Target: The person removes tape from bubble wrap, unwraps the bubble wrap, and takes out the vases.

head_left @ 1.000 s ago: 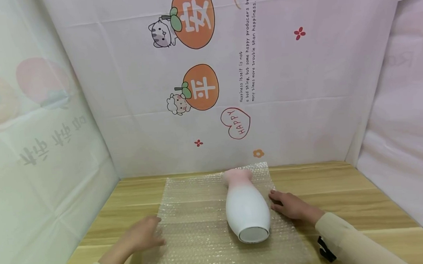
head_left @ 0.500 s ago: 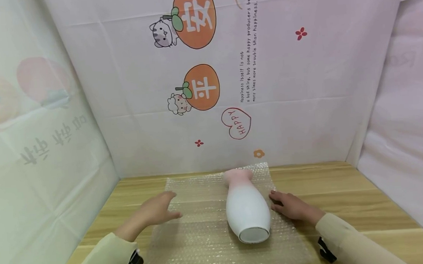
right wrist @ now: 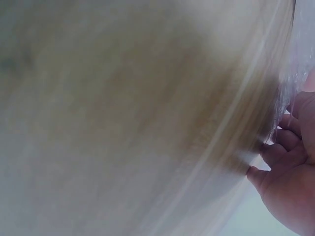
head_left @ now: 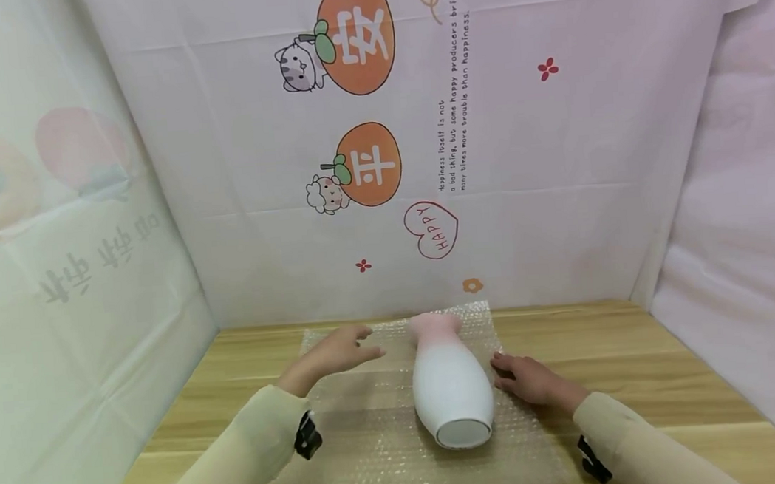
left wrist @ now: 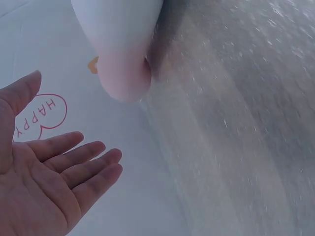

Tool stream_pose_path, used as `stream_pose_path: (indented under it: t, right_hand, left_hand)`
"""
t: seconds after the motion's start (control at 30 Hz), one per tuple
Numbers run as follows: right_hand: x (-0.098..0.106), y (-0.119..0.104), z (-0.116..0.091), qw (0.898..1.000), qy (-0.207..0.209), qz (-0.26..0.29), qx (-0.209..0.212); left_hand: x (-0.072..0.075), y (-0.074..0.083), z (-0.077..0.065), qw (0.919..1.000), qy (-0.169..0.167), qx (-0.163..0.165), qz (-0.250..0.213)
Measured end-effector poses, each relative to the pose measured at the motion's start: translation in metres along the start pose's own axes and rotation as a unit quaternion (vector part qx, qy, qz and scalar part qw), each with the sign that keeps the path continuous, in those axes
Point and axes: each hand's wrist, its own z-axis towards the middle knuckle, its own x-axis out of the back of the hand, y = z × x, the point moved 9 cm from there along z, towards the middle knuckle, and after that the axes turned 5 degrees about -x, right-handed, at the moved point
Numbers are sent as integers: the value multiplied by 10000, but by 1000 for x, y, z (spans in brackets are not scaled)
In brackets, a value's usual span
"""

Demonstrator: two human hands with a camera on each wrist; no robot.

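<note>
A vase, white with a pink neck, lies on its side on a sheet of bubble wrap, its round base towards me. Left of the vase's neck, my left hand hovers over the sheet with thumb and fingers spread, holding nothing. The left wrist view shows its bare palm apart from the pink mouth. My right hand rests at the sheet's right edge, beside the vase. In the right wrist view, this hand's loosely bent fingers reach the edge of the plastic.
The wooden tabletop extends to both sides of the sheet. A white printed cloth hangs behind the table, with more cloth at left and right. Black bands sit on both wrists over cream sleeves.
My left hand has moved right and away from me, from the sheet's left edge to over the sheet near the vase's neck. The right hand and the vase have stayed in place.
</note>
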Motion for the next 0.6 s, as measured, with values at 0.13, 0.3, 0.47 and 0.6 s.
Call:
stream_pose_path:
  t: [0.13, 0.3, 0.47, 0.6]
  right_hand:
    - [0, 1, 0, 10000, 38, 36, -10]
    - [0, 1, 2, 10000, 58, 28, -3]
    - [-1, 3, 2, 10000, 81, 29, -38]
    - [-1, 3, 1, 9999, 90, 60, -58]
  left_hand:
    - [-12, -8, 21, 9979, 101, 272, -585]
    - [-30, -16, 45, 9952, 77, 393, -890]
    - [-49, -18, 62, 9905, -20, 593, -1239]
    - [-59, -17, 70, 9867, 60, 780, -1422]
